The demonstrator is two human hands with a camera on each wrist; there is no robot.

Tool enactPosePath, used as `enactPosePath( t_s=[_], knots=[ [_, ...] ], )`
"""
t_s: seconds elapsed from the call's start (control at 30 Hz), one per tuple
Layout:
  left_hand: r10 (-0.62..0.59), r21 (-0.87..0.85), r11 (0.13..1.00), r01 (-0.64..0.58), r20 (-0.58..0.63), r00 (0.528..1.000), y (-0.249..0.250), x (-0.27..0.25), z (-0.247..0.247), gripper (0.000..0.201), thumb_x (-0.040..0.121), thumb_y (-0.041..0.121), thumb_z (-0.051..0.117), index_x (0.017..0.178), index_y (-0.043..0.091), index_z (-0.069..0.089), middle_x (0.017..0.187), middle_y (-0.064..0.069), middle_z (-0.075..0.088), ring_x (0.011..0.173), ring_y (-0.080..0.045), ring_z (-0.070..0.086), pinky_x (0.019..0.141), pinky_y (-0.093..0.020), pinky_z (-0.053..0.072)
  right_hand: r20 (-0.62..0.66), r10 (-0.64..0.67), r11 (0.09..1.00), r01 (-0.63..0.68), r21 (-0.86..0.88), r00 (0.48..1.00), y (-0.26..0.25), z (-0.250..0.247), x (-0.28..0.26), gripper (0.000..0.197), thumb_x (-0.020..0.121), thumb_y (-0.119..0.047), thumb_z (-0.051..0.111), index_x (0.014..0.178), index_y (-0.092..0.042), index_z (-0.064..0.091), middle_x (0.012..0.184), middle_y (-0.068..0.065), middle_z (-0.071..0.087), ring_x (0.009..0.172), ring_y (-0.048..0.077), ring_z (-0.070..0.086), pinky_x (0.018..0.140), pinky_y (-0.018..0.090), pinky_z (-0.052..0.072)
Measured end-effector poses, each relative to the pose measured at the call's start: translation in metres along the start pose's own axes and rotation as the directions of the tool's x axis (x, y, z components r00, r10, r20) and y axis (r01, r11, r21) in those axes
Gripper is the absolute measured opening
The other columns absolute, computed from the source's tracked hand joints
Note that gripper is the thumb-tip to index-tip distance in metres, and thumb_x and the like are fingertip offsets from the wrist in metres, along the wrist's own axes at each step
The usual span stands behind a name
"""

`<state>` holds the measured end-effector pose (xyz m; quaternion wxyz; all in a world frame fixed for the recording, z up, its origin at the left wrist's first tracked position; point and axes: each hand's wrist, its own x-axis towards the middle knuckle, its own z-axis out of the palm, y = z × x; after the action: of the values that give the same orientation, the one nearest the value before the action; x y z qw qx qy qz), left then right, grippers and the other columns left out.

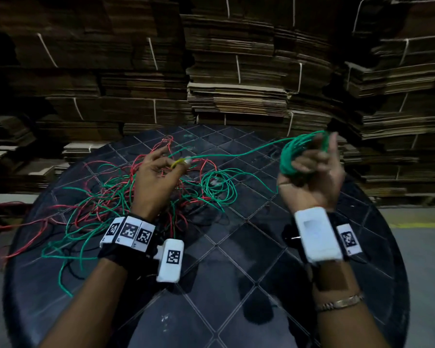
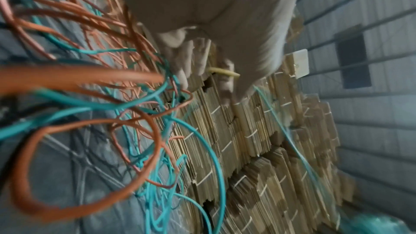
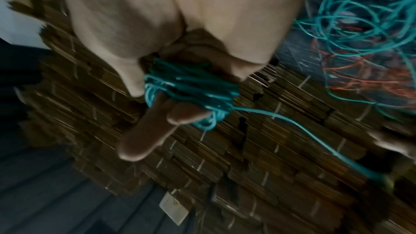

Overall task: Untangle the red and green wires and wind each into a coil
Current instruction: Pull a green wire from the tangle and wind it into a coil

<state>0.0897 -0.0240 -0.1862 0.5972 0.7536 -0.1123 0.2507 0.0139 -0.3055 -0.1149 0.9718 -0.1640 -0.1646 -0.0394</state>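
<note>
The right hand (image 1: 309,172) is raised over the counter's (image 1: 236,285) right edge, its grip curled around a green coil (image 1: 290,159) wound on the fingers (image 3: 144,141). A green wire (image 1: 236,153) runs from the coil to the left hand (image 1: 156,177), whose grip pinches it above the tangle. Red wire (image 1: 103,197) and loose green loops lie knotted across the counter's left half and far centre.
</note>
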Motion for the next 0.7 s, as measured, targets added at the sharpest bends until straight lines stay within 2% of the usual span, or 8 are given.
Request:
enactPosePath(
  t_s=[0.07,0.1,0.2,0.27,0.37,0.47,0.53,0.7],
  knots=[
    [0.027,-0.09,0.996,-0.024,0.031,0.999,0.006,-0.002,-0.003,0.025,0.09,0.032,0.077,0.072,0.015,0.077,0.128,-0.001,0.068,0.124,-0.011,0.062,0.109,-0.043,0.047,-0.121,-0.171,0.985,0.172,0.002,0.978,-0.012,-0.003,0.003,0.051,0.108,-0.035,0.046,0.086,-0.005,0.08,0.078,-0.002,0.075,0.06,0.0,0.067,0.052,0.011,0.047],
    [0.041,-0.145,0.989,-0.029,0.077,0.996,0.012,-0.005,-0.002,0.026,0.093,0.028,0.075,0.075,0.009,0.077,0.124,0.0,0.072,0.118,-0.013,0.065,0.104,-0.044,0.05,-0.155,-0.193,0.981,0.191,-0.031,0.969,-0.015,-0.006,0.005,0.05,0.109,-0.033,0.044,0.09,-0.004,0.08,0.086,0.0,0.076,0.067,0.001,0.07,0.057,0.012,0.051],
    [0.093,-0.201,0.978,-0.056,0.183,0.979,0.029,-0.015,0.005,0.025,0.1,0.017,0.068,0.079,0.007,0.075,0.116,-0.001,0.075,0.108,-0.014,0.069,0.095,-0.032,0.052,-0.181,-0.078,0.984,0.047,-0.171,0.98,-0.013,-0.012,0.009,0.046,0.109,-0.034,0.043,0.103,-0.002,0.076,0.087,-0.001,0.073,0.071,0.002,0.068,0.067,0.013,0.052],
    [0.106,-0.187,0.98,-0.064,0.227,0.968,0.035,-0.021,0.008,0.024,0.1,0.017,0.067,0.08,0.006,0.073,0.116,-0.001,0.075,0.111,-0.013,0.069,0.095,-0.026,0.052,-0.207,0.034,0.951,-0.095,-0.294,0.978,-0.005,-0.011,0.009,0.045,0.108,-0.036,0.043,0.106,-0.001,0.072,0.079,-0.003,0.066,0.063,0.002,0.062,0.061,0.012,0.048],
    [0.076,-0.228,0.974,-0.014,0.265,0.961,0.033,-0.022,0.009,0.019,0.099,0.019,0.07,0.092,0.001,0.072,0.113,-0.004,0.076,0.11,-0.018,0.07,0.097,-0.034,0.054,-0.221,0.162,0.86,-0.248,-0.445,0.962,0.013,-0.003,0.007,0.05,0.108,-0.037,0.041,0.096,0.003,0.069,0.068,-0.001,0.056,0.051,0.003,0.053,0.048,0.011,0.044],
    [0.075,-0.246,0.969,-0.006,0.273,0.959,0.036,-0.024,0.01,0.011,0.096,0.016,0.073,0.099,0.006,0.072,0.112,-0.003,0.077,0.105,-0.018,0.071,0.094,-0.033,0.056,-0.226,0.253,0.674,-0.339,-0.656,0.941,0.029,0.003,0.003,0.053,0.108,-0.038,0.038,0.088,0.001,0.068,0.055,0.003,0.057,0.04,0.008,0.049,0.04,0.014,0.04],
    [0.088,-0.226,0.974,-0.019,0.297,0.951,0.039,-0.025,0.01,0.016,0.094,0.011,0.074,0.11,0.01,0.072,0.115,0.0,0.076,0.106,-0.017,0.071,0.093,-0.032,0.057,-0.225,0.332,0.574,-0.385,-0.722,0.916,0.036,0.005,-0.002,0.054,0.107,-0.04,0.038,0.087,0.0,0.068,0.054,0.005,0.057,0.038,0.01,0.047,0.04,0.015,0.037],
    [0.149,-0.181,0.98,-0.079,0.416,0.897,0.039,-0.027,0.012,0.046,0.098,0.007,0.069,0.14,0.022,0.061,0.138,0.005,0.065,0.132,-0.011,0.058,0.1,-0.029,0.055,-0.161,0.448,0.56,-0.417,-0.716,0.879,0.046,0.012,-0.009,0.055,0.106,-0.04,0.039,0.081,0.001,0.066,0.048,0.009,0.054,0.031,0.012,0.043,0.038,0.016,0.033]
  ],
)
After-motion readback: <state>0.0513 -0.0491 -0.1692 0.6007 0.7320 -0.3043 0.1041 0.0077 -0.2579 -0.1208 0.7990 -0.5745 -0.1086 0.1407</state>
